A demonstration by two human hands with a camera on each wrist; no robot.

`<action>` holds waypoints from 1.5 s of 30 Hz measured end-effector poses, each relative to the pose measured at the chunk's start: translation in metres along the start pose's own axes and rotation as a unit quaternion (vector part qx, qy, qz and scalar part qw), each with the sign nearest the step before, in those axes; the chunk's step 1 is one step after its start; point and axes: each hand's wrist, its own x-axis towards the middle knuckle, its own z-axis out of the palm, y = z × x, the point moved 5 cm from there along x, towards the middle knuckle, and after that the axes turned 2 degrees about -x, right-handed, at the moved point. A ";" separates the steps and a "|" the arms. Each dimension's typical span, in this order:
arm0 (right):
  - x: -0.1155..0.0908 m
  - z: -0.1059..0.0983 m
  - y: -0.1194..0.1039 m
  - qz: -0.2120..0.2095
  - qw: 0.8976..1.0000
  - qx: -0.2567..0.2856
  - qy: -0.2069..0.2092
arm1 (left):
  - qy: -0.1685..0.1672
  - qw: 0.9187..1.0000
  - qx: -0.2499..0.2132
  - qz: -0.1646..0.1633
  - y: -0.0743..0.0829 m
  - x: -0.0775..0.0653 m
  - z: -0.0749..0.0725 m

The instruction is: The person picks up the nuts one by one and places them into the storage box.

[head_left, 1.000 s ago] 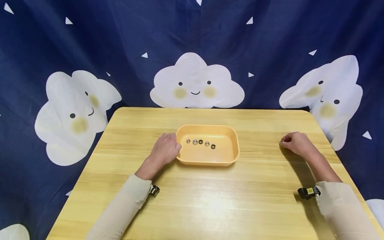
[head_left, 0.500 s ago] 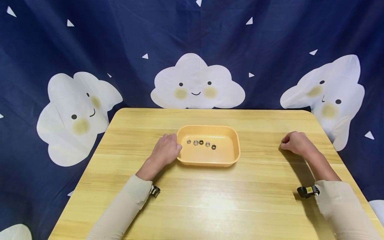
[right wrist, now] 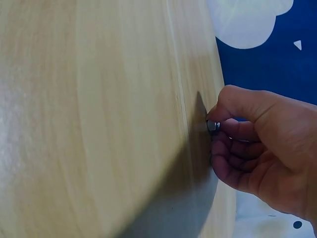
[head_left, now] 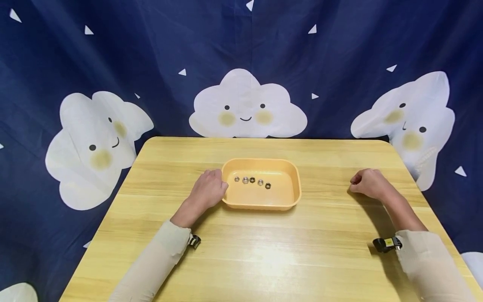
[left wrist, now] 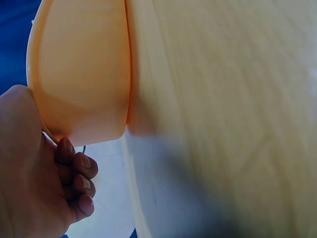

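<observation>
My left hand (head_left: 206, 191) pinches the left rim of a yellow-orange plastic tray (head_left: 260, 201). In the left wrist view, the thumb lies over the rim of the tray (left wrist: 81, 74) and the fingers curl beneath it. Several metal nuts, silver and dark, lie in a loose row inside; one dark nut (head_left: 268, 186) is the rightmost. Away to the right, my right hand (head_left: 371, 184) is low at the tabletop. The right wrist view shows its thumb and forefinger pinching a small metal nut (right wrist: 213, 127) close to the wood. In the head view that nut is hidden.
The light wooden table (head_left: 241, 243) carries the tray near its middle. A dark blue curtain (head_left: 158, 50) with white clouds hangs behind the far edge. Each sleeve bears a black wrist device, such as the right wrist device (head_left: 386, 244).
The right hand has shifted slightly left, and the nut seen at its fingertips a second ago is now hidden in the head view. The left hand and tray stay put.
</observation>
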 end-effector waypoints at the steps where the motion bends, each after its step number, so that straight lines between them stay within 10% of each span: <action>1: 0.000 0.001 -0.001 -0.002 1.000 0.001 0.001 | -0.002 1.000 0.000 -0.001 0.000 0.000 0.000; 21: 0.003 -0.007 -0.030 -0.033 0.996 0.064 0.060 | -0.007 1.000 0.005 -0.003 0.000 0.000 0.003; 45: -0.003 -0.015 -0.078 -0.062 0.971 0.226 0.039 | -0.008 1.000 -0.004 -0.016 -0.001 0.000 0.002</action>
